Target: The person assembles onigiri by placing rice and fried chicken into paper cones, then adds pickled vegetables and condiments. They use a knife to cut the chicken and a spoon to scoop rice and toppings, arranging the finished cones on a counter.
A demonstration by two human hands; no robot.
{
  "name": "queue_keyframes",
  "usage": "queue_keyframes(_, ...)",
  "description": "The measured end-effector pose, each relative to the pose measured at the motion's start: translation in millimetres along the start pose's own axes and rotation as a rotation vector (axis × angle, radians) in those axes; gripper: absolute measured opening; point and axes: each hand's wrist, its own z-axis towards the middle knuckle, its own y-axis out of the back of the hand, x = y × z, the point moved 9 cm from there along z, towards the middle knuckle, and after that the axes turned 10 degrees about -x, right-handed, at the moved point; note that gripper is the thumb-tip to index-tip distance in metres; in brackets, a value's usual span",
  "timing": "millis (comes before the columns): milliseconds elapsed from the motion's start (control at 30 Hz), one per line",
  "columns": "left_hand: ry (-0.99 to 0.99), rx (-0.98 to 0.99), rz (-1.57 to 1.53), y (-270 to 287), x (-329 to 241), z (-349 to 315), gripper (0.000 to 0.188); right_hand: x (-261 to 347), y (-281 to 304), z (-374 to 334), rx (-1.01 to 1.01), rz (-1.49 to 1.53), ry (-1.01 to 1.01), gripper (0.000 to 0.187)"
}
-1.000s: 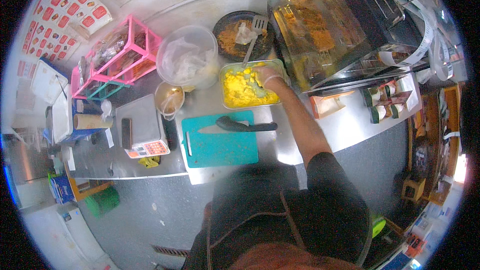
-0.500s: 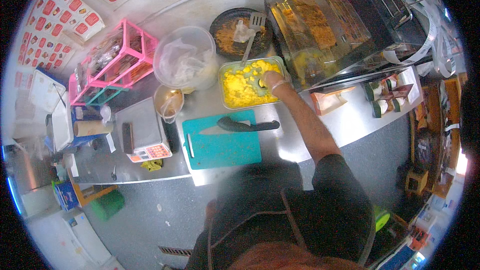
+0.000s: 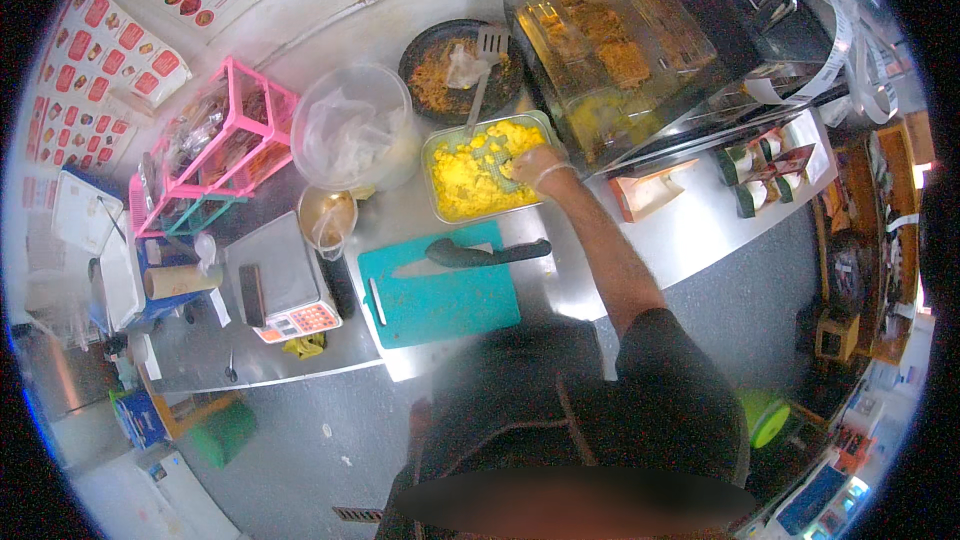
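Observation:
My right hand (image 3: 537, 166), in a clear plastic glove, reaches into the right side of a rectangular tray (image 3: 430, 172) of yellow scrambled egg (image 3: 466, 178). Its fingers are bent together, and what they hold, if anything, is too small to name. Part of the tray's bottom shows through the egg near the fingertips. My left hand is out of sight. Nearer me lies a teal cutting board (image 3: 445, 305), with a black-handled knife (image 3: 490, 253) across its far edge. Behind the tray, a slotted turner (image 3: 491, 48) rests over a dark pan (image 3: 411, 90) of browned food.
A glass-fronted warming cabinet (image 3: 610, 50) of fried food stands at the back right. Paper food holders (image 3: 650, 192) lie below it. Leftward are a clear tub (image 3: 350, 130), a small bowl (image 3: 322, 217), a weighing scale (image 3: 280, 275) and a pink rack (image 3: 232, 125).
My right hand stays at the tray's right side, and its fingers look more closed over the egg. The whole view has shifted slightly, with the counter appearing further left.

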Motion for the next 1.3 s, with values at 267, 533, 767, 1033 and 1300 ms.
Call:
queue_keyframes(267, -0.026, 0.039, 0.156, 6, -29, 33, 0.042, 20, 14, -35, -0.271, 0.233, -0.171, 0.069)
queue_keyframes(533, -0.060, 0.133, 0.348, 22, -90, 109, 0.044, 32, 23, -32, -0.333, 0.135, -0.317, 0.053)
queue_keyframes(767, -0.096, 0.103, 0.441, 15, -145, 145, 0.045, 45, 93, -102, -0.557, 0.866, -0.180, 0.050)
queue_keyframes(1033, -0.281, 0.248, 0.689, -102, -235, 136, 0.046, -68, 77, -244, -0.449, 1.116, -0.035, 0.066)
queue_keyframes(1300, -0.731, 0.460, 0.863, -428, -573, -32, 0.054, -390, 61, -420, -0.415, 1.227, -0.627, 0.056)
